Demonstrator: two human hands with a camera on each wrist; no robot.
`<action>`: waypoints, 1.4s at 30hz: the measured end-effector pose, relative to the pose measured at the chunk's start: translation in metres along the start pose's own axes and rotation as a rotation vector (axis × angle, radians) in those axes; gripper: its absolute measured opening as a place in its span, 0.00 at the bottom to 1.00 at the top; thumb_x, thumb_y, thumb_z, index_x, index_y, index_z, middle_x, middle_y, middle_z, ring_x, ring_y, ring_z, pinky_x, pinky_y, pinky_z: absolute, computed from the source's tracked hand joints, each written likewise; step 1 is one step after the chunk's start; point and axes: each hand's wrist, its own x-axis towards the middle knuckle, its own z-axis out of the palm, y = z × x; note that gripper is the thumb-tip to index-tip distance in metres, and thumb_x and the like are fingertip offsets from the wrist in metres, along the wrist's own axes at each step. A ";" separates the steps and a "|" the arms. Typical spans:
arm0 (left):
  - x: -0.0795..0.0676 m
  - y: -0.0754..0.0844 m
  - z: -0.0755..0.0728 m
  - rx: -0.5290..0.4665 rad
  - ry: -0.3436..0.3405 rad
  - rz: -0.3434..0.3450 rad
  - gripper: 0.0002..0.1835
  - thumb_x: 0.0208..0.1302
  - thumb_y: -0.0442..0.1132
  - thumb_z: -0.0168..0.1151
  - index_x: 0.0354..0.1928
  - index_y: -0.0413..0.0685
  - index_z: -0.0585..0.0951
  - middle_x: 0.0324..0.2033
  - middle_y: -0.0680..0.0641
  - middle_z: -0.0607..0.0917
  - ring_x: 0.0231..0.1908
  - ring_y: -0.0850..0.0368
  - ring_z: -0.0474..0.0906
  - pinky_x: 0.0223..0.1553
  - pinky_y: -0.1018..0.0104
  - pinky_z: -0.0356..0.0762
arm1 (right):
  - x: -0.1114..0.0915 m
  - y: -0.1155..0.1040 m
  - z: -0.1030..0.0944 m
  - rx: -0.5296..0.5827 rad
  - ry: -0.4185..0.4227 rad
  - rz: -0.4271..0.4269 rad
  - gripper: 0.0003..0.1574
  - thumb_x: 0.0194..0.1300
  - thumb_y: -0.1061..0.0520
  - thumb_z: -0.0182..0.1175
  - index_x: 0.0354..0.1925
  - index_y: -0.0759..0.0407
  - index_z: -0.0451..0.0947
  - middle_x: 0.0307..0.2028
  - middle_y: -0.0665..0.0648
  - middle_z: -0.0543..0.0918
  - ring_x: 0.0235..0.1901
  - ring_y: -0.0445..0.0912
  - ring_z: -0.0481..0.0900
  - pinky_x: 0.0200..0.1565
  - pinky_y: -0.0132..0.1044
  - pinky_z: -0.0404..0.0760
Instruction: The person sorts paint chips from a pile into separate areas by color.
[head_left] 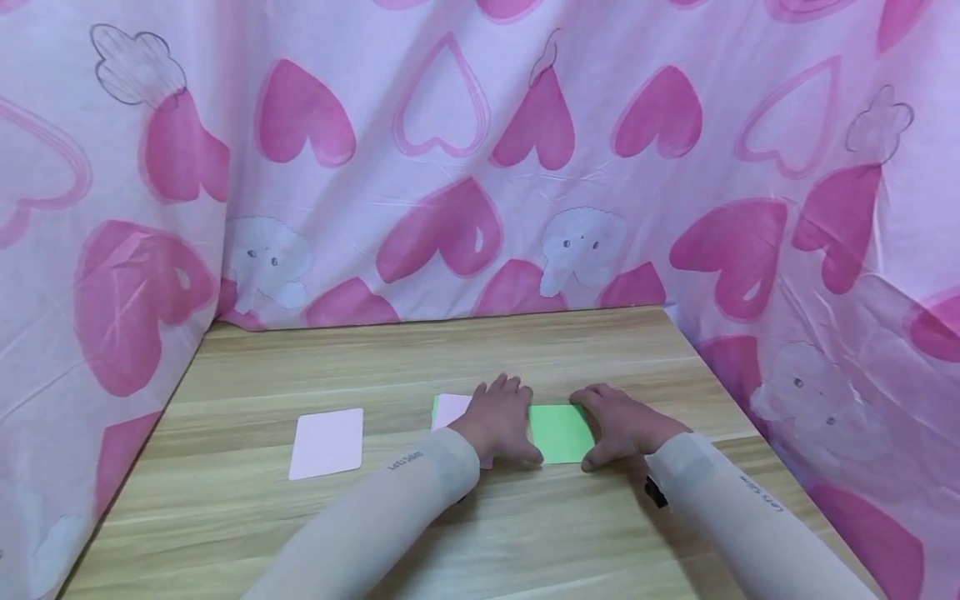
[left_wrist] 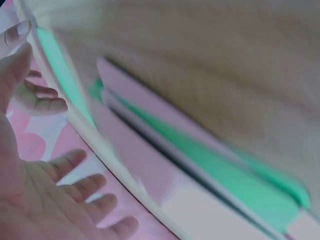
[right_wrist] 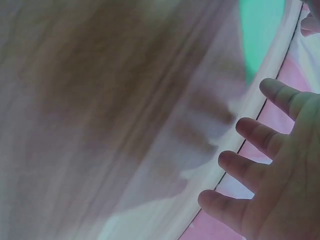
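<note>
A green card [head_left: 561, 434] lies on the table between both hands in the head view. My left hand [head_left: 498, 421] is at its left side, fingers spread and thumb at its near corner. My right hand [head_left: 624, 425] is at the opposite side, its thumb and fingers around the right edge. Straight, parted fingers show on the right hand [right_wrist: 280, 155] in the right wrist view. Partly behind my left hand are overlapping pink and green cards [head_left: 452, 407]; the left wrist view shows several of them fanned and blurred. Further left lies a pink card [head_left: 326, 444].
The wooden table [head_left: 225, 533] has a curtain [head_left: 442, 92] with pink hearts behind it and on both sides. Pale sleeves [head_left: 750, 508] cover both forearms. A small black object [head_left: 656, 492] shows under the right wrist.
</note>
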 end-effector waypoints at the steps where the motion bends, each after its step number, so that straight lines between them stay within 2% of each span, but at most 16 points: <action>1: -0.001 -0.003 -0.002 -0.005 0.002 0.006 0.59 0.49 0.69 0.77 0.79 0.49 0.66 0.81 0.43 0.62 0.83 0.41 0.50 0.80 0.38 0.52 | 0.000 -0.002 -0.001 -0.001 0.003 -0.002 0.69 0.39 0.39 0.87 0.75 0.54 0.68 0.71 0.60 0.71 0.67 0.57 0.73 0.67 0.59 0.77; 6: -0.005 -0.022 -0.010 -0.022 0.003 0.022 0.58 0.51 0.68 0.77 0.80 0.51 0.65 0.82 0.45 0.61 0.83 0.44 0.49 0.81 0.40 0.51 | 0.005 -0.014 -0.006 -0.023 0.011 0.019 0.68 0.42 0.39 0.86 0.77 0.51 0.66 0.73 0.59 0.70 0.69 0.57 0.72 0.67 0.60 0.77; 12: -0.015 -0.045 -0.018 -0.038 0.032 0.038 0.57 0.50 0.67 0.78 0.79 0.52 0.66 0.81 0.44 0.63 0.83 0.43 0.51 0.81 0.40 0.52 | 0.014 -0.030 -0.008 0.000 0.014 0.026 0.67 0.45 0.37 0.84 0.78 0.49 0.65 0.76 0.57 0.67 0.74 0.59 0.68 0.68 0.63 0.76; 21: -0.033 -0.076 -0.027 -0.073 0.047 0.007 0.54 0.50 0.63 0.80 0.77 0.51 0.68 0.80 0.42 0.64 0.83 0.42 0.50 0.81 0.41 0.51 | 0.035 -0.061 -0.002 0.029 0.025 -0.069 0.67 0.46 0.35 0.83 0.78 0.52 0.66 0.75 0.56 0.69 0.73 0.55 0.69 0.69 0.57 0.76; 27: -0.047 -0.100 -0.026 -0.066 0.053 -0.023 0.55 0.49 0.62 0.81 0.77 0.49 0.69 0.80 0.41 0.65 0.82 0.40 0.51 0.81 0.41 0.52 | 0.050 -0.091 0.005 0.013 0.043 -0.131 0.65 0.47 0.36 0.82 0.76 0.56 0.68 0.73 0.57 0.71 0.71 0.54 0.71 0.70 0.53 0.76; 33: -0.060 -0.118 -0.019 -0.070 0.041 -0.077 0.54 0.48 0.61 0.81 0.75 0.49 0.70 0.79 0.42 0.66 0.82 0.41 0.51 0.81 0.42 0.52 | 0.059 -0.114 0.012 -0.008 0.037 -0.152 0.63 0.45 0.32 0.82 0.73 0.55 0.71 0.70 0.55 0.73 0.68 0.51 0.73 0.69 0.48 0.77; 37: -0.065 -0.126 -0.015 -0.079 0.030 -0.102 0.54 0.46 0.61 0.81 0.75 0.51 0.71 0.80 0.43 0.65 0.83 0.42 0.51 0.81 0.42 0.52 | 0.063 -0.122 0.017 -0.022 0.029 -0.146 0.61 0.43 0.30 0.82 0.69 0.55 0.73 0.68 0.55 0.75 0.67 0.51 0.73 0.70 0.50 0.75; 42: -0.066 -0.131 -0.014 -0.063 0.014 -0.108 0.56 0.45 0.63 0.82 0.76 0.53 0.70 0.80 0.43 0.64 0.83 0.42 0.50 0.81 0.41 0.52 | 0.066 -0.125 0.023 -0.048 0.021 -0.125 0.67 0.42 0.28 0.82 0.72 0.57 0.71 0.69 0.57 0.75 0.69 0.55 0.72 0.71 0.54 0.73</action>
